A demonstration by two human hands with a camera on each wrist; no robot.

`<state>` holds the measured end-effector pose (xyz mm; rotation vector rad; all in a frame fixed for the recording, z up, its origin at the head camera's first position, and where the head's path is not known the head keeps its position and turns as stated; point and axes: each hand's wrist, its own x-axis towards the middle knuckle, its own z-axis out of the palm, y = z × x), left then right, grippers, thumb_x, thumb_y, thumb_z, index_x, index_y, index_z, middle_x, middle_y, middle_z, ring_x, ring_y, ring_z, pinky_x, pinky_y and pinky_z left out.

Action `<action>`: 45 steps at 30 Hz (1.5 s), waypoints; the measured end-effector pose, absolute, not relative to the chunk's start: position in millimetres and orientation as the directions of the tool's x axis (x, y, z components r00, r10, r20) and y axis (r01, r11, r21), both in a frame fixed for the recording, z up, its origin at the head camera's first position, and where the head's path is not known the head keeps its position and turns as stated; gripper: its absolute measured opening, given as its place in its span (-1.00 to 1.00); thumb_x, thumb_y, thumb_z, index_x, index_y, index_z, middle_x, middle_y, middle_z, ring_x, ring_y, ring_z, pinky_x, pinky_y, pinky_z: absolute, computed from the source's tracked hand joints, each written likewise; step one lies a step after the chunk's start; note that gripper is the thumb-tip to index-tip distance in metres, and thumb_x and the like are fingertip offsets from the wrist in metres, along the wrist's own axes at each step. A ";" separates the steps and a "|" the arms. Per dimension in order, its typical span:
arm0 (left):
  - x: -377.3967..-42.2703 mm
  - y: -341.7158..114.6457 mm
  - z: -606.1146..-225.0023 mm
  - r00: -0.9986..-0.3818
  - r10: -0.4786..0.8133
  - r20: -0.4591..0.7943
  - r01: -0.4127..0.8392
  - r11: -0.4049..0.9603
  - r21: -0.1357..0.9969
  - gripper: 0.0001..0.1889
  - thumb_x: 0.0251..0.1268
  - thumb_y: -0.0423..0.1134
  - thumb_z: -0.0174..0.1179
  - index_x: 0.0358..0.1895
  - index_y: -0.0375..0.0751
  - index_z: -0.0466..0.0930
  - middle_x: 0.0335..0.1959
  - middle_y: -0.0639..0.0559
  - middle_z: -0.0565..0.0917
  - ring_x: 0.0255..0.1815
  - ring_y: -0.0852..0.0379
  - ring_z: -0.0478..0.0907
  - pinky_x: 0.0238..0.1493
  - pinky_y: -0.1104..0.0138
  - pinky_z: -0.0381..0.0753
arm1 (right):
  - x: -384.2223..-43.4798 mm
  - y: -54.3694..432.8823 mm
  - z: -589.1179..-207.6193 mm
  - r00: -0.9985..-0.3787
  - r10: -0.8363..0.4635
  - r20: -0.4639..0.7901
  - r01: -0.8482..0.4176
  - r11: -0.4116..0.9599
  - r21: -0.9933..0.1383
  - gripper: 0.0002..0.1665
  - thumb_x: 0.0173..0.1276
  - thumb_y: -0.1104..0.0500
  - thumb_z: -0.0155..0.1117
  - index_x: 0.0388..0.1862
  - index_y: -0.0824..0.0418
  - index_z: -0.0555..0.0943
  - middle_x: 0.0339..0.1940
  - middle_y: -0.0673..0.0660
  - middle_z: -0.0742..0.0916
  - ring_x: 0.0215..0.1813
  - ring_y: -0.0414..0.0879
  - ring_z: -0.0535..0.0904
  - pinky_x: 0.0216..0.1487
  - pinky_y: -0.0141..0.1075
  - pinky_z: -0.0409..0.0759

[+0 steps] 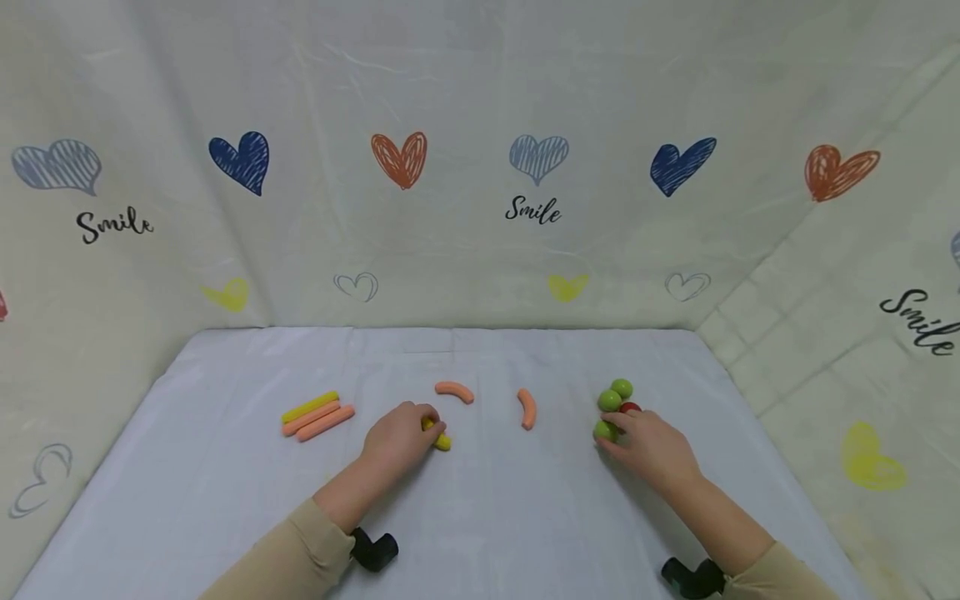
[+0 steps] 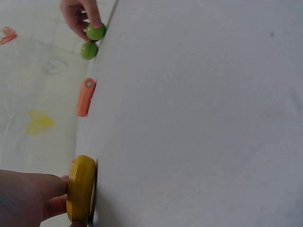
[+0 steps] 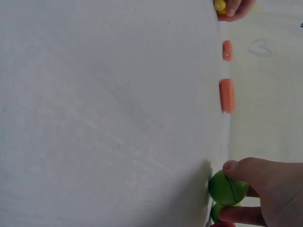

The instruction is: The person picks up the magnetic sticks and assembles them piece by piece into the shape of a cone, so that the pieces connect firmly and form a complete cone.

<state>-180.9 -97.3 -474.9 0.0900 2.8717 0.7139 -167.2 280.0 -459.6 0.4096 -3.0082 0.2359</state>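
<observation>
On the tabletop (image 1: 495,517), my left grip (image 1: 401,435) pinches one yellow piece (image 1: 442,442), my right grip (image 1: 654,448) one of three green balls (image 1: 603,431); two orange arcs (image 1: 528,409) between.

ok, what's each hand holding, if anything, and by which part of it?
Left hand: a yellow piece, pinched roughly mid-length, near end sticking out. Right hand: the nearest green ball, gripped by opposite sides.

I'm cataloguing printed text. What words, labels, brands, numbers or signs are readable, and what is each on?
"Smile": left part of the pale, heart-printed backdrop sheet
"Smile": middle of that sheet
"Smile": right side of it
No other text is readable: none shows on the rounded yellow piece in the left hand or the glossy green ball at the right hand.
</observation>
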 end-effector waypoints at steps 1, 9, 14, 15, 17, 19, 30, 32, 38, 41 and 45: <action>-180.8 -97.5 -473.8 -0.982 0.096 -0.164 0.008 0.883 0.469 -0.78 0.36 0.02 0.24 -0.11 0.02 0.72 -0.38 0.11 0.49 -0.43 0.13 0.40 -0.44 0.30 0.40 | -167.1 279.6 -459.3 -0.959 -0.259 0.115 -0.274 0.951 -0.143 -0.52 0.17 -0.02 0.50 0.05 0.14 0.72 -0.23 0.05 0.71 -0.13 0.09 0.63 -0.23 -0.03 0.58; -178.7 -101.4 -469.9 -0.983 0.123 -0.138 0.051 0.897 0.439 -0.75 0.40 -0.12 0.22 0.07 0.09 0.73 -0.28 0.05 0.52 -0.46 0.14 0.39 -0.49 0.31 0.37 | -165.2 277.8 -456.1 -0.957 -0.265 0.115 -0.282 0.944 -0.170 -0.54 0.18 0.07 0.49 0.07 0.14 0.71 -0.15 0.11 0.74 -0.08 0.12 0.64 -0.18 0.00 0.59; -178.1 -101.6 -472.4 -0.981 0.175 -0.082 0.124 0.896 0.427 -0.73 0.42 -0.24 0.18 0.06 0.11 0.74 -0.16 0.00 0.57 -0.41 0.19 0.47 -0.44 0.34 0.45 | -166.8 279.0 -456.1 -0.959 -0.277 0.061 -0.284 0.938 -0.198 -0.54 0.18 0.16 0.47 0.09 0.16 0.67 -0.07 0.15 0.75 -0.04 0.14 0.64 -0.13 0.03 0.59; -178.0 -101.4 -472.6 -0.981 0.179 -0.076 0.129 0.893 0.431 -0.73 0.42 -0.27 0.17 0.05 0.10 0.75 -0.16 0.00 0.57 -0.40 0.19 0.49 -0.42 0.33 0.47 | -167.4 279.3 -456.4 -0.958 -0.281 0.053 -0.286 0.937 -0.201 -0.54 0.18 0.18 0.47 0.09 0.15 0.67 -0.07 0.15 0.75 -0.05 0.13 0.65 -0.14 0.03 0.59; -177.5 -101.0 -471.9 -0.981 0.179 -0.071 0.131 0.890 0.438 -0.75 0.41 -0.29 0.19 0.01 0.07 0.76 -0.18 0.01 0.57 -0.36 0.18 0.51 -0.38 0.31 0.50 | -167.7 279.9 -456.6 -0.957 -0.288 0.043 -0.290 0.936 -0.201 -0.55 0.17 0.19 0.47 0.08 0.15 0.66 -0.10 0.14 0.75 -0.10 0.11 0.65 -0.16 0.01 0.59; -177.5 -100.9 -471.5 -0.982 0.175 -0.070 0.128 0.891 0.436 -0.81 0.39 -0.29 0.21 -0.08 0.04 0.76 -0.22 0.05 0.56 -0.34 0.18 0.51 -0.35 0.30 0.52 | -167.1 279.9 -456.4 -0.957 -0.287 0.041 -0.290 0.937 -0.197 -0.54 0.17 0.18 0.48 0.09 0.13 0.67 -0.13 0.13 0.75 -0.14 0.08 0.65 -0.21 -0.02 0.59; -182.7 -101.8 -473.4 -0.988 0.107 -0.108 0.042 0.878 0.477 -0.75 0.35 -0.22 0.28 0.05 -0.06 0.58 -0.23 0.07 0.59 -0.35 0.16 0.50 -0.31 0.24 0.56 | -166.6 281.3 -458.8 -0.946 -0.296 0.132 -0.315 0.935 -0.165 -0.49 0.15 0.06 0.52 0.10 0.13 0.70 -0.02 0.16 0.71 -0.01 0.16 0.61 -0.07 0.06 0.57; -182.7 -102.6 -474.4 -0.988 0.105 -0.110 0.040 0.876 0.481 -0.72 0.35 -0.20 0.27 0.09 -0.06 0.59 -0.22 0.06 0.60 -0.35 0.16 0.50 -0.29 0.23 0.56 | -166.6 280.9 -458.7 -0.947 -0.289 0.142 -0.310 0.937 -0.159 -0.49 0.14 0.04 0.53 0.08 0.13 0.71 -0.01 0.17 0.70 -0.01 0.17 0.61 -0.08 0.05 0.57; -180.6 -105.3 -475.2 -0.988 0.119 -0.098 0.058 0.876 0.479 -0.72 0.32 -0.15 0.30 0.07 -0.01 0.65 -0.21 0.07 0.59 -0.34 0.17 0.49 -0.27 0.23 0.55 | -165.8 279.2 -455.2 -0.949 -0.289 0.129 -0.307 0.938 -0.158 -0.52 0.13 0.05 0.54 0.04 0.14 0.71 -0.06 0.15 0.70 -0.04 0.15 0.62 -0.11 0.04 0.58; -179.4 -105.9 -473.7 -0.987 0.134 -0.092 0.074 0.873 0.482 -0.72 0.30 -0.15 0.32 0.06 0.02 0.67 -0.20 0.07 0.59 -0.34 0.17 0.48 -0.26 0.23 0.54 | -166.3 279.3 -453.4 -0.950 -0.290 0.115 -0.305 0.940 -0.150 -0.55 0.14 0.08 0.53 0.02 0.15 0.69 -0.10 0.13 0.72 -0.08 0.14 0.63 -0.13 0.04 0.57; -178.7 -106.1 -471.7 -0.983 0.152 -0.102 0.085 0.873 0.480 -0.71 0.30 -0.18 0.33 0.07 0.03 0.68 -0.17 0.06 0.60 -0.28 0.16 0.51 -0.20 0.21 0.56 | -167.2 279.6 -451.9 -0.958 -0.277 0.081 -0.286 0.945 -0.156 -0.57 0.13 0.10 0.51 0.00 0.16 0.67 -0.19 0.10 0.74 -0.17 0.09 0.64 -0.21 0.01 0.57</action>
